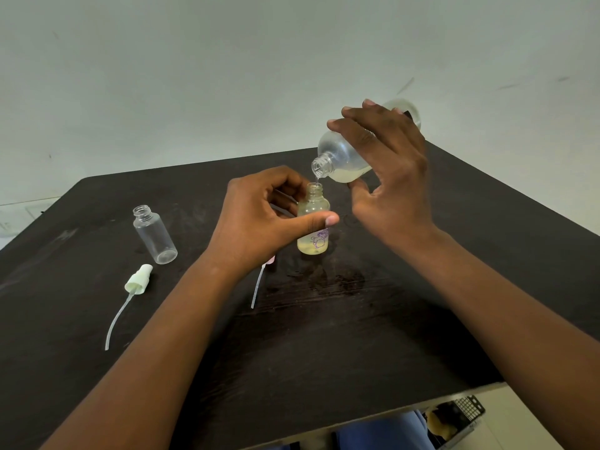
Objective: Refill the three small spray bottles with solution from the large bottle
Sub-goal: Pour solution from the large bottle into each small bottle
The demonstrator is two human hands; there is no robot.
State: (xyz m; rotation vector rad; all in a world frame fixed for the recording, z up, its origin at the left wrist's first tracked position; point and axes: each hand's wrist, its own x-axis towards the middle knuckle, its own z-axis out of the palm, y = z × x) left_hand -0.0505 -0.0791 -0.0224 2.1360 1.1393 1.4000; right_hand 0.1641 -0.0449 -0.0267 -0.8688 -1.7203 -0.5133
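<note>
Closest to you, the dark wood-grain desk (324, 336) had a dull wet-looking patch right in front of the bottle you were filling. On the left side lay a pale spray cap (138, 280) with its thin dip tube trailing toward you, and a second tube with a pinkish cap (259, 285) poked out from under your left wrist.

Your left hand (259, 219) had its grip wrapped around the small bottle (313, 222), thumb across the front, fingers curled behind, keeping it upright on the desk. It was cloudy plastic with a little purple print near the base and pale yellowish liquid inside; I couldn't make out the exact level.

Here's the bit that mattered: the big bottle (344, 155) sat just above and to the right of that open neck, long axis tilted mouth-down toward your left, base pointing up and away. Your right hand (389, 177) gripped its body, fingers over the top and thumb underneath. The threaded mouth was almost directly over the small neck, very close, with a thin drip between them. Smooth frosted plastic, so I'd guess slippery if wet.

Further left, an empty clear bottle (155, 235) stood uncapped, well apart. I only saw two small bottles.
</note>
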